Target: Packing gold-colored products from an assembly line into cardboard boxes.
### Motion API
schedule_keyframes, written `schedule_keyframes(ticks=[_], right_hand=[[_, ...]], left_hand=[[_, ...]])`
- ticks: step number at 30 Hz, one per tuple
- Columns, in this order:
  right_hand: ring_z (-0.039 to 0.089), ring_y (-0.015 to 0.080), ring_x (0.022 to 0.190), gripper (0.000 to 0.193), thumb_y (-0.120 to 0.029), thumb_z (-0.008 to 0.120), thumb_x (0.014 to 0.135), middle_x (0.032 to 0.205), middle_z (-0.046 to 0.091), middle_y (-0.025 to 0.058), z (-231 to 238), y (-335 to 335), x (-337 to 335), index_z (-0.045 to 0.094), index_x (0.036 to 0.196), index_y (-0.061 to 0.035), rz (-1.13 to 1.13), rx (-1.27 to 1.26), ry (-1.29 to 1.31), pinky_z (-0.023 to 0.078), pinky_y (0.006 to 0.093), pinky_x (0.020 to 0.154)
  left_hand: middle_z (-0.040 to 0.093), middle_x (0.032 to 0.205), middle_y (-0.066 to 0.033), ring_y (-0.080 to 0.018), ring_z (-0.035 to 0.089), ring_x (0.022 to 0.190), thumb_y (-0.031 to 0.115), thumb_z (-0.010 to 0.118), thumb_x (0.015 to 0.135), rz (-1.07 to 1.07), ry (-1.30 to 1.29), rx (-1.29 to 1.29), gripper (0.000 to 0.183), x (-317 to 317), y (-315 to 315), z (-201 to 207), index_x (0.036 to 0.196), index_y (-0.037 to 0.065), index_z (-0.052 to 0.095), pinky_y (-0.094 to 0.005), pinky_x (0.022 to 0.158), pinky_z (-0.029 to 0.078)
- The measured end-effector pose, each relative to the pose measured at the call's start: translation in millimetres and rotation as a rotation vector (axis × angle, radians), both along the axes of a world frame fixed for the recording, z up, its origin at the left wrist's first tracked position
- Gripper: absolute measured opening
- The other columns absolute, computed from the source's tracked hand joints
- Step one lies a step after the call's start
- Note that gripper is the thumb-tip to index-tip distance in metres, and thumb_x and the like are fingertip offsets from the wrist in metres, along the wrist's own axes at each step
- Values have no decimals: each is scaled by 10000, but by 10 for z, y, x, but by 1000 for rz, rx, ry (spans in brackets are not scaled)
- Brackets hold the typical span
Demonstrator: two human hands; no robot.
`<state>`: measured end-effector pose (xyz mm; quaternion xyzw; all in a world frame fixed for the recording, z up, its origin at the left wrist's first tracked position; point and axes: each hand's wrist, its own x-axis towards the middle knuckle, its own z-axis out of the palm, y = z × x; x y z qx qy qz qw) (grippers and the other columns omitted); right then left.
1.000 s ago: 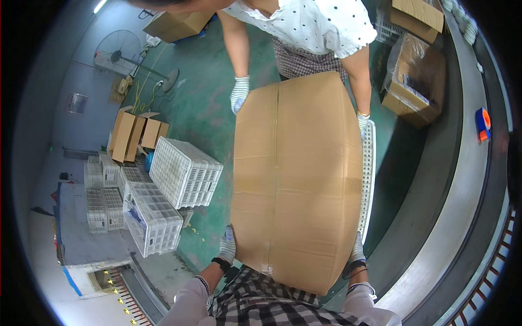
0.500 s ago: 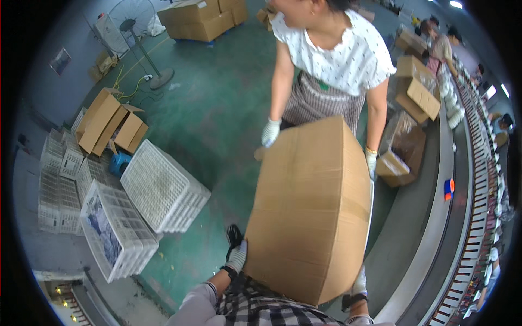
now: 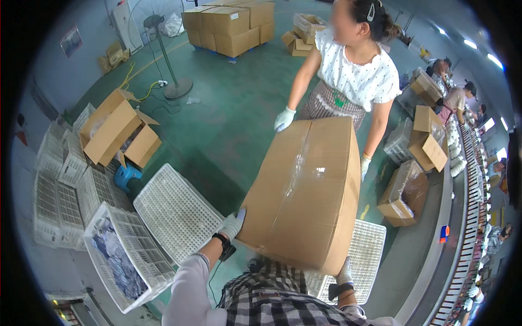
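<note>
A large closed cardboard carton [image 3: 304,190] with clear tape along its seam is held up at a tilt between me and a co-worker. My left hand [image 3: 232,224], in a pale glove, grips its near left corner, the fingers partly hidden by the board. Low on its near right side is my right hand [image 3: 346,273], also gloved and pressed to the carton, most fingers out of sight. Across from me, the co-worker's gloved hand [image 3: 285,118] holds the far left corner, and the other gloved hand [image 3: 365,165] is at the far right side.
White plastic crates [image 3: 176,214] stand at the left, one crate [image 3: 117,255] with grey bundles inside. Another white crate [image 3: 370,255] lies under the carton's right side. Open cartons [image 3: 405,193] line the conveyor [image 3: 462,239] on the right. A standing fan [image 3: 168,60] is behind.
The carton has been lifted and tipped, so its taped face now shows. Both my hands have risen with it. A white crate has come into sight beneath, and the view has shifted.
</note>
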<state>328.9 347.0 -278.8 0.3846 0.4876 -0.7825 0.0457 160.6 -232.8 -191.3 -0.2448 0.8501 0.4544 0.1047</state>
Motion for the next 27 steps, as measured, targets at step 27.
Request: schedule_keyframes(ticks=[27], right_hand=[[643, 277, 1195, 717, -606, 475, 1027, 1367, 646, 111, 485, -179, -1664, 556, 1414, -8, -118, 137, -69, 532, 422, 1005]], left_hand=[[607, 1320, -332, -451, 579, 1266, 691, 310, 1007, -427, -255, 31, 857, -2169, -131, 324, 1325, -46, 611, -465, 1085, 431]])
